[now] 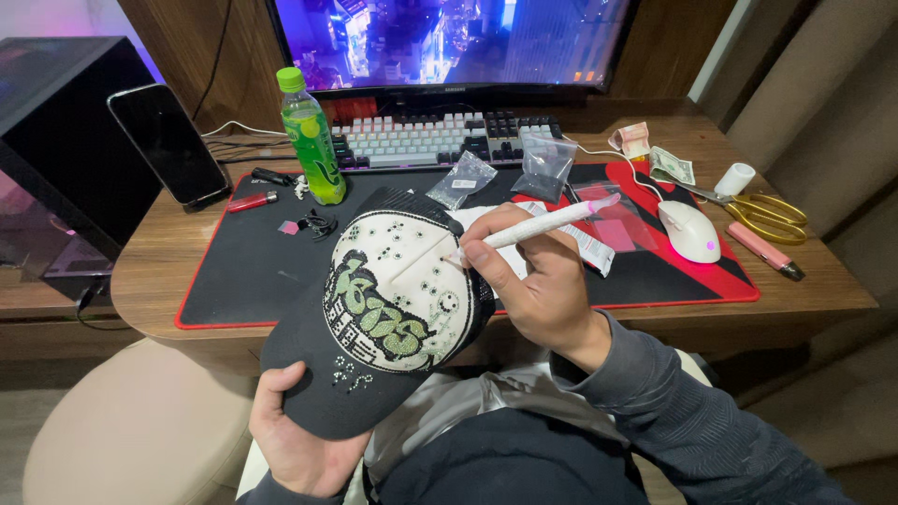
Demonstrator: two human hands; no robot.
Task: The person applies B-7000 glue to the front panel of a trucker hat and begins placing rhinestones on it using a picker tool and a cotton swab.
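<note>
while we look down from the head camera, our left hand (pixel 295 435) grips the black brim of a cap (pixel 393 309) from below, fingers curled under the brim and thumb on its top face. the cap sits in front of the worktop (pixel 150 271) edge, above our lap, brim toward us and tilted up. its front panel is white, with a green rhinestone design and scattered small stones; a few stones also sit on the brim near the thumb.

our right hand (pixel 543 285) holds a white pen-like applicator (pixel 543 224), fingers closed narrow around its shaft like a writing grip. its tip touches, or nearly touches, the white panel near the upper right of the crown; we cannot tell which.

on the worktop lies a black desk mat (pixel 253 262) with a red border. on it, just behind the cap: a green bottle (pixel 311 140) standing upright, two small clear bags (pixel 463 180) of dark contents, a red lighter (pixel 251 201), and a small black clip (pixel 318 224). a white mouse (pixel 690 231) sits on the right of the mat. right of that, well apart from the cap: yellow-handled scissors (pixel 762 215), a pink pen (pixel 765 251), a small white roll (pixel 735 179) and folded banknotes (pixel 672 165). a keyboard (pixel 440 138) lies behind the mat, under a lit monitor (pixel 449 42). a phone (pixel 168 142) leans upright at left.
</note>
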